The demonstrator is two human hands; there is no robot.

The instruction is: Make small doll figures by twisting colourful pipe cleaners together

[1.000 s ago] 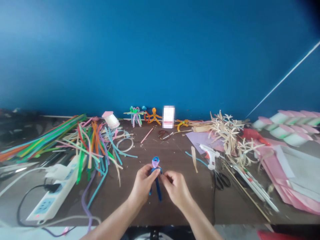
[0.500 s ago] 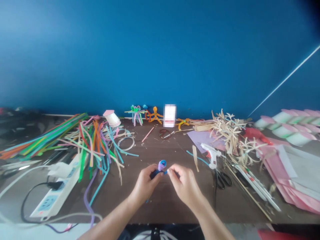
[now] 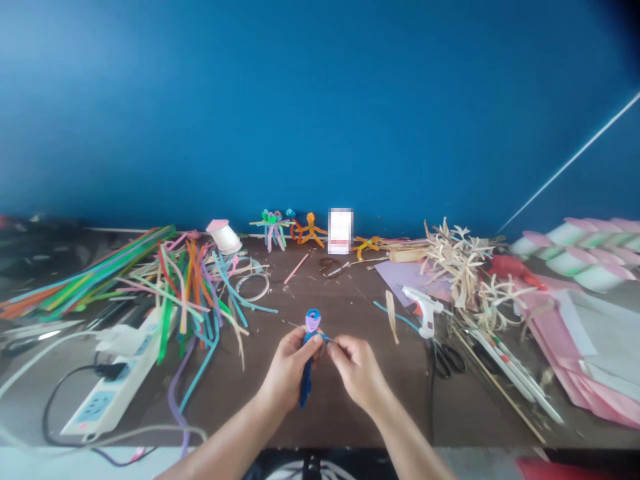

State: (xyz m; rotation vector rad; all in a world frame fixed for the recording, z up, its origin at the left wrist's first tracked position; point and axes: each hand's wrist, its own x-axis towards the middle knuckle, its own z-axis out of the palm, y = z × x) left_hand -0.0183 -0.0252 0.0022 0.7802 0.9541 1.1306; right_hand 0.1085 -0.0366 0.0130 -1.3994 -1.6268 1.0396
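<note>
A small pipe-cleaner figure (image 3: 306, 383), with a coiled purple-and-blue head and dark blue strands below, is upright at the front middle of the table. My left hand (image 3: 287, 367) is closed around it just under the head, thumb in front. The blue strands hang below the fingers. My right hand (image 3: 356, 363) is closed in a pinch on the end of a short blue strand that sticks out to the right of the figure. Part of the figure is hidden by the left fingers.
Coloured pipe cleaners (image 3: 193, 287) spread across the left, beside a power strip (image 3: 107, 393) with cables. A hot glue gun (image 3: 426, 312) and black scissors (image 3: 449, 360) lie at right. Finished-looking pipe-cleaner figures (image 3: 311, 230) stand along the wall. Pink paper (image 3: 560, 360) lies far right.
Both hands have shifted slightly left with the figure. It has turned, so its head sits higher above the left hand and the blue strands now show hanging below.
</note>
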